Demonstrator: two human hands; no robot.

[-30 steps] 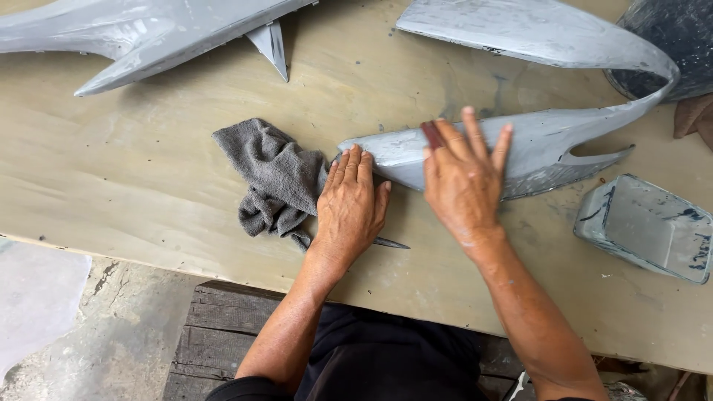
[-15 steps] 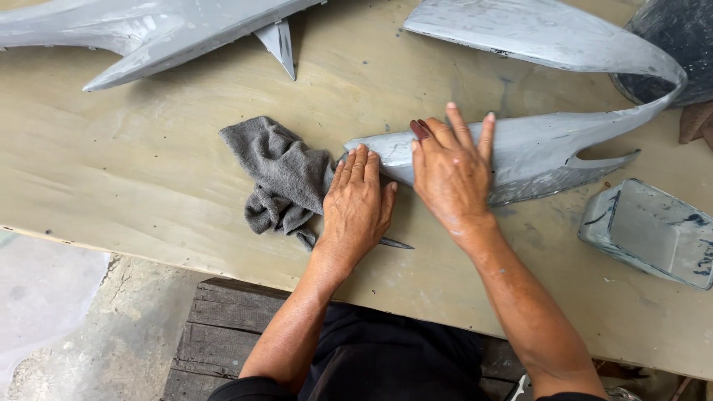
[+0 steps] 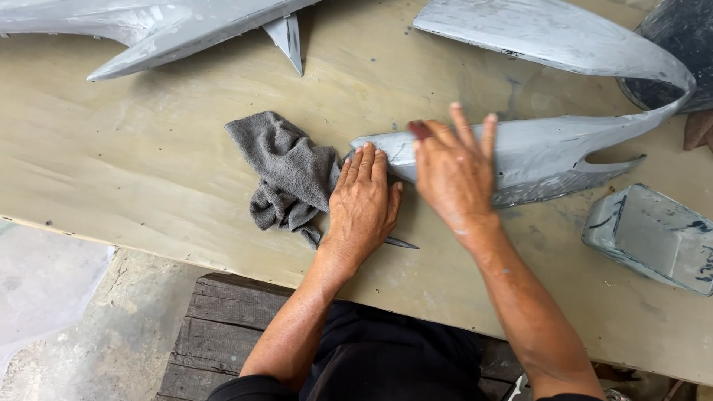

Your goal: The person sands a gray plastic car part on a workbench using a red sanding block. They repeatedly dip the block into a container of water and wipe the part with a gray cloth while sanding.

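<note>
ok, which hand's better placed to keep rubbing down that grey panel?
Right. The right hand lies on the grey panel with a small reddish pad under its fingers. The left hand lies flat at the panel's tip, beside the grey rag.

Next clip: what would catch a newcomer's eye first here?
Two hands at mid-table: the left hand lies flat on the pointed end of a curved grey panel, and the right hand presses a small reddish piece onto it. A crumpled grey rag lies just left of them.
</note>
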